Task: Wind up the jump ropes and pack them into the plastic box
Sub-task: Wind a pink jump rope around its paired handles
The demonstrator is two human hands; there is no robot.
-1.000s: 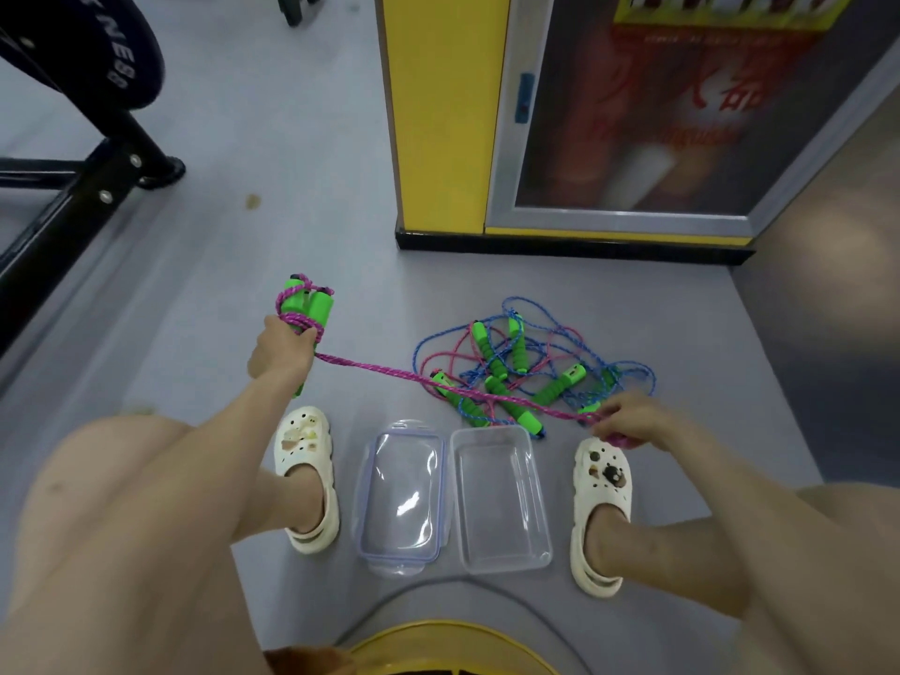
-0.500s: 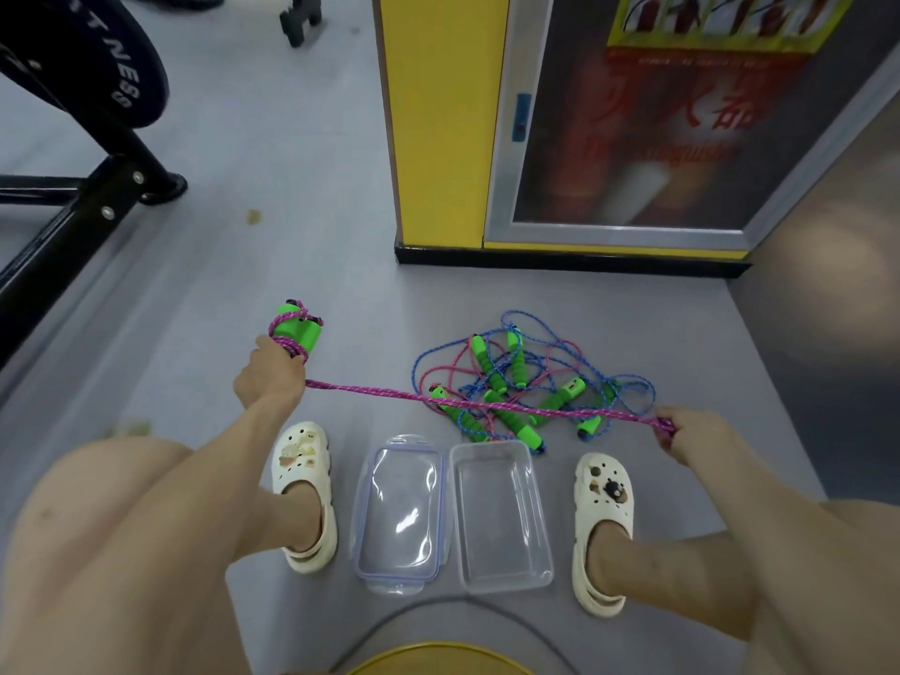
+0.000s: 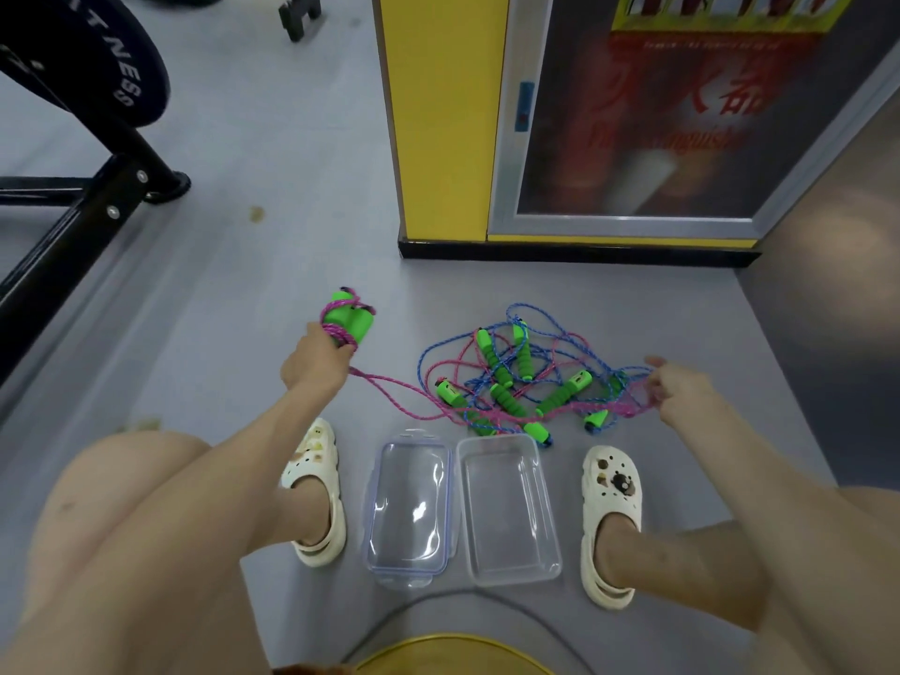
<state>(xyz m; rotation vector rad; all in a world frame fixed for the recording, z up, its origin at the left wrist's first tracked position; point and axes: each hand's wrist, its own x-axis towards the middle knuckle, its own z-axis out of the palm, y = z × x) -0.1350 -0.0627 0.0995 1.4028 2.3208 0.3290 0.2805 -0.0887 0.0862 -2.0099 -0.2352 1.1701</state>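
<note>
Nearest us, a curved yellow rim (image 3: 453, 645) shows at the bottom edge. Beyond it, on the grey floor (image 3: 272, 265) between two cream clogs (image 3: 611, 504), we see the clear plastic box (image 3: 509, 572) standing open with nothing in it, its lid (image 3: 409, 509) lying flat and touching its left side. Just past the box lies the tangle of jump ropes (image 3: 516, 377), blue and pink cords knotted around several green foam handles, none of them in the box. The left grip (image 3: 316, 365) is closed round a pair of green handles (image 3: 353, 316) held together upright, with the pink rope (image 3: 389, 382) wound a few turns about them. From there the rope sags across the tangle to the right grip (image 3: 682, 387), whose curled fingers pinch it, though motion blur softens the detail. Farther left we find a black equipment frame (image 3: 73, 226) and a dark round pad (image 3: 121, 85) lettered "ITNESS" in white, the word's start cut off. Farthest back stands a yellow cabinet (image 3: 438, 114) with a glazed door (image 3: 682, 114); behind the glass are large red characters and a line of script, too blurred for us to read.
</note>
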